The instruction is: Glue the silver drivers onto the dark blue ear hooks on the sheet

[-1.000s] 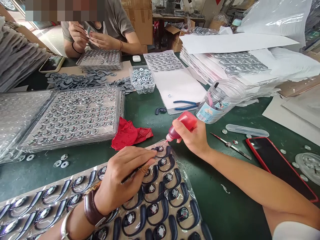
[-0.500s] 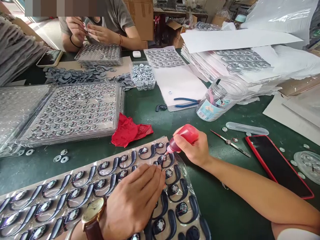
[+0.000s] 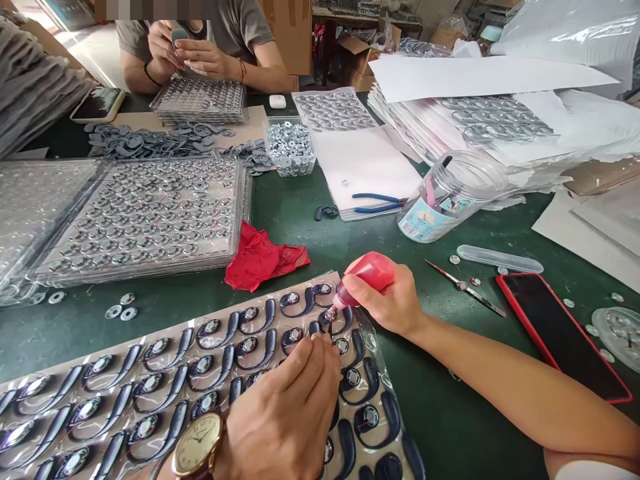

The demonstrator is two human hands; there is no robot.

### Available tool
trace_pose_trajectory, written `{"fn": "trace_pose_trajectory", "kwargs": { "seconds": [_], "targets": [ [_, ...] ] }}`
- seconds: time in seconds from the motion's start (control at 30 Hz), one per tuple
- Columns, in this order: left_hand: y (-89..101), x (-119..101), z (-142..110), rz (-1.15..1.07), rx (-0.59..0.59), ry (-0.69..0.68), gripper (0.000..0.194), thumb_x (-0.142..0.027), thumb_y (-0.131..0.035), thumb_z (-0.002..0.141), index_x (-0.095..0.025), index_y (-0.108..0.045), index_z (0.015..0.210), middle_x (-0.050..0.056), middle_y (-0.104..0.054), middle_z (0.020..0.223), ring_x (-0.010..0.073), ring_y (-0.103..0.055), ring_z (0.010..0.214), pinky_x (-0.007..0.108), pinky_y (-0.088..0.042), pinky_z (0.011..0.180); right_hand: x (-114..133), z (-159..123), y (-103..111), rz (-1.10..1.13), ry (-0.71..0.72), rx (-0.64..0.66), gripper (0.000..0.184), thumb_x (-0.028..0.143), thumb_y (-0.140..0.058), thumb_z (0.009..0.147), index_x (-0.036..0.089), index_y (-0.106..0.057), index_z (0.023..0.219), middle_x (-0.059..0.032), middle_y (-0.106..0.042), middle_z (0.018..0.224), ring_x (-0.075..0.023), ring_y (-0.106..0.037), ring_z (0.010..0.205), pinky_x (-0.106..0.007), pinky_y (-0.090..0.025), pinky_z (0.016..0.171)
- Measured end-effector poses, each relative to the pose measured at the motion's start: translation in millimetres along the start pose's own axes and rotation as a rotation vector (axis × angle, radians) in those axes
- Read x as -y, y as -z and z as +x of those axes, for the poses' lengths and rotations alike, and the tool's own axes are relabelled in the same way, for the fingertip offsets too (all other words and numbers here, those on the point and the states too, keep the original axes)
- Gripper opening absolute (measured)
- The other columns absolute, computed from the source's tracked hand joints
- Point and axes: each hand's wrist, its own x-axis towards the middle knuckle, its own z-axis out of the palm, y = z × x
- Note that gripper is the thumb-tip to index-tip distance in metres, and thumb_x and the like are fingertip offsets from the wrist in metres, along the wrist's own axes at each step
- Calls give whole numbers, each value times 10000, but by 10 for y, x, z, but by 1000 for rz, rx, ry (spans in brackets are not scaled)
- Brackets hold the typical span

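A: In the head view, what can't be made out around your hands?

B: Your left hand (image 3: 295, 407) covers several pieces in the clear plastic tray with brown showing through it (image 3: 120, 352). Its fingers are bunched together, and a thin dark pointed tip (image 3: 330, 328) shows just past them; I can't tell whether you grip it.

A: And your right?

B: Your right hand (image 3: 397, 300) is clamped around the translucent red squeeze bottle (image 3: 373, 270), hiding its lower part. The pale nozzle sits at the navy curved ear-hook piece with a silver round centre (image 3: 347, 323), second from the tray's far right corner. Nozzle and fingertips crowd that piece; contact and any drop are too small to tell.

A: What's cut off?

B: The tray, at the left and bottom edges; your brown-strapped gold-rimmed watch (image 3: 200, 437), at the bottom; the head of the grey-shirted person across the table (image 3: 230, 40), at the top.

A: What differs from before?

B: A second ago your nozzle was at the corner piece, your left hand lay across the top row, and your watch dial faced away. Now the dial faces up.
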Motion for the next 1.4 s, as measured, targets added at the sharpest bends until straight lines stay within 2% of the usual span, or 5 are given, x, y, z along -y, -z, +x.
{"fn": "trace_pose_trajectory", "kwargs": {
  "seconds": [0.13,0.53,0.87,1.07,1.4],
  "targets": [
    [-10,0,-9,-18,9,9,364,-79,-366,927,10,-679,1091,164,-730,1100,299,-687,1040,441,-435,1001,9,3,2,-44,-10,-33,298,428,-647,924,198,-677,737,-20,-735,653,-162,-680,619,-304,-534,703],
    [0,38,8,-73,-16,28,398,-37,-310,943,6,-686,1066,163,-738,1081,289,-705,1021,438,-440,993,-10,13,6,2,52,-89,260,385,-664,919,202,-670,735,-10,-715,629,-158,-659,582,-310,-524,664],
    [10,49,9,-70,-32,34,388,-42,-325,932,-3,-689,1060,163,-737,1070,283,-694,1025,431,-467,980,14,27,27,-73,11,-89,313,425,-650,920,201,-660,701,-12,-712,608,-155,-646,578,-308,-518,678],
    [33,71,26,-68,-36,47,354,-60,-356,934,-26,-686,1058,149,-731,1082,278,-668,1052,424,-465,985,42,22,48,-136,-1,-100,344,435,-635,918,203,-651,664,-16,-696,566,-157,-620,534,-314,-509,634],
    [52,110,16,-106,-33,79,365,-66,-347,959,-44,-693,1075,121,-737,1090,258,-658,1062,413,-462,998,48,27,49,-59,29,-76,326,399,-635,931,199,-662,675,-10,-698,566,-150,-628,540,-306,-520,659]
  ]
}}
